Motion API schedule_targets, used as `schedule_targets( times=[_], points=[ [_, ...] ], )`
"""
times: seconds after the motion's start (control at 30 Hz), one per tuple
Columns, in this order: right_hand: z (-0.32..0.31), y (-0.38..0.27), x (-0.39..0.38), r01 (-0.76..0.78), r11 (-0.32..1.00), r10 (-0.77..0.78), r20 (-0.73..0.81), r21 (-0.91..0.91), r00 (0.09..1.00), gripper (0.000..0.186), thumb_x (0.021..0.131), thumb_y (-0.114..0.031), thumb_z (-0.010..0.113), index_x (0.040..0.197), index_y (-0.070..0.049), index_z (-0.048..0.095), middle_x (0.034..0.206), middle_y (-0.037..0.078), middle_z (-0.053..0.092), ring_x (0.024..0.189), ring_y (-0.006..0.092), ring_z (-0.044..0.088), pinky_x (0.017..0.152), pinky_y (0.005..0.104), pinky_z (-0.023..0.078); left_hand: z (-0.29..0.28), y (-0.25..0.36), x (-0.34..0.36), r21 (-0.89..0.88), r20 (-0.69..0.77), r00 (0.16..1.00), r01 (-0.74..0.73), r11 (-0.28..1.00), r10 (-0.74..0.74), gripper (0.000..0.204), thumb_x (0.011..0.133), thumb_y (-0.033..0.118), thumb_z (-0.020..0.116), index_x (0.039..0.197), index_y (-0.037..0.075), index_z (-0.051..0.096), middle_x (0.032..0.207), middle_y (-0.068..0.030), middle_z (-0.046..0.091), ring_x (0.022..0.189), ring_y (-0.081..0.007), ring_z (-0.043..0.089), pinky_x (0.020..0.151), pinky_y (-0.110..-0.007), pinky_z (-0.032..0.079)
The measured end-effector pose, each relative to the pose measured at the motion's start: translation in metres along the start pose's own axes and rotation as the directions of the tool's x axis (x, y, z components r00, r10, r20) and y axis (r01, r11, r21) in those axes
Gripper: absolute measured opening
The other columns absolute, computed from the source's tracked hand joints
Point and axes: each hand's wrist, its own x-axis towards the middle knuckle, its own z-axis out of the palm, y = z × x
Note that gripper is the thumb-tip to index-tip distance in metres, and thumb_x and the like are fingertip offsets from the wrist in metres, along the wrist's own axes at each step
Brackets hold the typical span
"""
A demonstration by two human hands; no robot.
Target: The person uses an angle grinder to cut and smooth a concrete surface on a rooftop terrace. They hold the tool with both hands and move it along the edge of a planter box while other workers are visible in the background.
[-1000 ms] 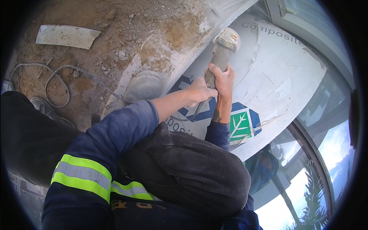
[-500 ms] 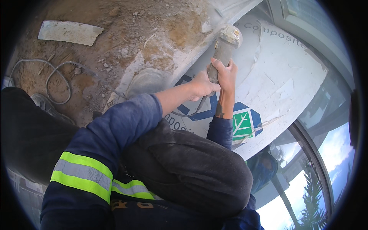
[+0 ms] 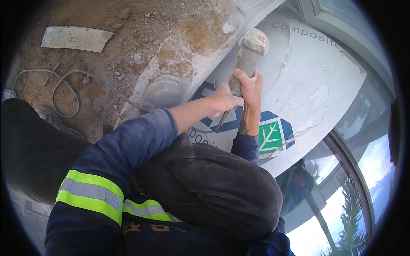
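A dusty angle grinder point(image 3: 248, 59) is held in both my hands, its rounded head pointing away from me near the edge of a white film-covered panel point(image 3: 316, 77). My left hand point(image 3: 224, 100) is closed around the rear of its body. Just right of it, my right hand point(image 3: 252, 87) wraps the body further forward, thumb on top. The grinder's cord point(image 3: 213, 128) trails from its rear end beneath my left wrist. The grinder's disc is hidden, so I cannot tell whether it touches the panel edge.
Dirt and rubble point(image 3: 132, 47) cover the ground at left, with a pale flat offcut point(image 3: 77, 38) and a looped grey cable point(image 3: 55, 89). My dusty shoe point(image 3: 166, 91) rests by the pale ledge. A glazed window frame point(image 3: 354, 170) runs along the right. My bent knee point(image 3: 230, 187) is close below my hands.
The grinder's head has shifted very slightly down and left along the panel edge. Both hands keep their grip, and the whole view has turned a little.
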Motion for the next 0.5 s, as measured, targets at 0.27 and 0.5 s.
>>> schedule_targets(
  times=[0.27,0.5],
  points=[
    [0.006,-0.014,0.015,-0.01,1.0,0.01,0.022,-0.027,1.0,0.032,0.082,-0.012,0.077,0.106,0.007,0.068,0.085,0.009,0.071,0.071,0.0161,0.066,0.066,0.0323,0.053,-0.006,0.009,0.013,0.025,-0.024,1.0,0.0,1.0,0.001,0.054,0.086,-0.003,0.07,0.136,0.001,0.05,0.114,-0.0077,0.063,0.101,-0.0161,0.063,0.085,-0.034,0.053],
    [0.007,-0.009,0.012,-0.003,1.0,0.003,0.021,0.021,1.0,0.033,0.083,-0.012,0.077,0.107,0.007,0.067,0.087,0.01,0.071,0.072,0.0164,0.066,0.066,0.0319,0.054,-0.007,0.008,0.007,0.033,-0.008,1.0,0.01,0.999,-0.01,0.057,0.087,-0.003,0.071,0.139,0.001,0.047,0.114,-0.0081,0.062,0.101,-0.0163,0.063,0.084,-0.035,0.053]
  ],
)
